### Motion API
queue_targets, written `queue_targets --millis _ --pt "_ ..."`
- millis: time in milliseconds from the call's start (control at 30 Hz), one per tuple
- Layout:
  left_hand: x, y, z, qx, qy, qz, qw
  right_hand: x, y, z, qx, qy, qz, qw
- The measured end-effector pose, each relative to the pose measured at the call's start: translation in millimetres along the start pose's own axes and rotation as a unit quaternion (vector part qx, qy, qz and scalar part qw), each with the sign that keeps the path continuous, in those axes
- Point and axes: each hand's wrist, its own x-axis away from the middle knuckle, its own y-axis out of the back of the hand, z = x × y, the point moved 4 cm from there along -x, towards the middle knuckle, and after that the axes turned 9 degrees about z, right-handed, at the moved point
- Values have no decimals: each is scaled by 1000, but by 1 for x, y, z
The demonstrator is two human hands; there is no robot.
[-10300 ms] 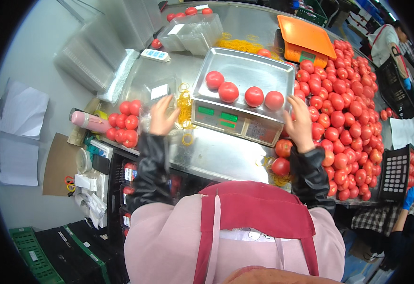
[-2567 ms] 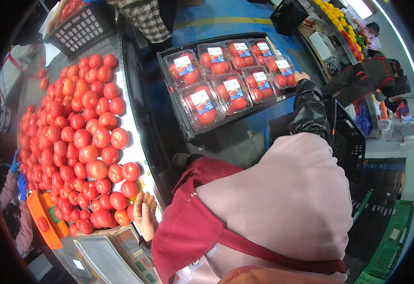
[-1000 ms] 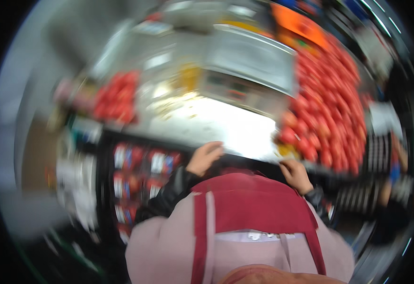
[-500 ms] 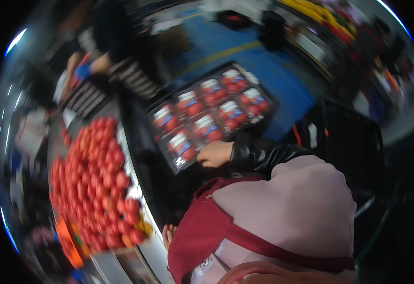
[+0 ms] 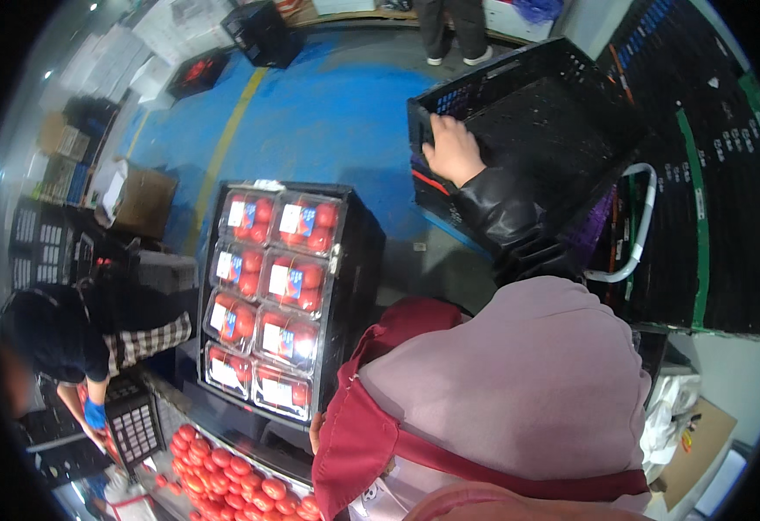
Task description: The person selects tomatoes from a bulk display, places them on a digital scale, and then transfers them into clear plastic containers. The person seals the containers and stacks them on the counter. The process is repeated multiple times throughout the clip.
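My right hand point(image 5: 455, 151), in a black shiny sleeve, grips the left rim of a black plastic crate point(image 5: 543, 117), fingers bent over the edge. No goods show inside that crate, which sits above a purple crate point(image 5: 601, 227). To its left, a black crate point(image 5: 345, 252) bears clear packs of red tomatoes point(image 5: 297, 280) in two rows, with white and blue labels. My left hand point(image 5: 316, 431) peeks out past the red apron beside that packed crate's near end. Most of its fingers are hidden.
Loose tomatoes point(image 5: 239, 486) lie heaped at lower left. A co-worker point(image 5: 67, 334) with a blue glove bends over a black crate point(image 5: 134, 427). Tall stacked black crates point(image 5: 701, 174) stand at right, a curved white handle point(image 5: 645, 230) near them. Another person's legs point(image 5: 454, 30) show far off.
My right hand has left the packed crate and now holds the rim of the other crate. The view has swung right, so the packed crate and tomato heap appear lower and further left.
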Motion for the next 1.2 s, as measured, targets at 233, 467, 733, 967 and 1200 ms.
queue_targets --millis 233,467,733,967,1200 --pt "-30 -15 0 -47 10 42 998 -15 -30 -40 -64 -36 80 994" --pt "-26 -2 19 -59 -5 35 998 -25 -35 -40 -57 -70 153 984" --pt "-15 49 86 -53 -63 16 996 -12 -44 -83 -245 -114 281 921" --pt "34 -20 -4 -117 -37 22 992 -4 23 -43 -461 -119 255 842" --pt "44 -26 7 -35 -65 40 996 -26 137 20 -344 16 185 920"
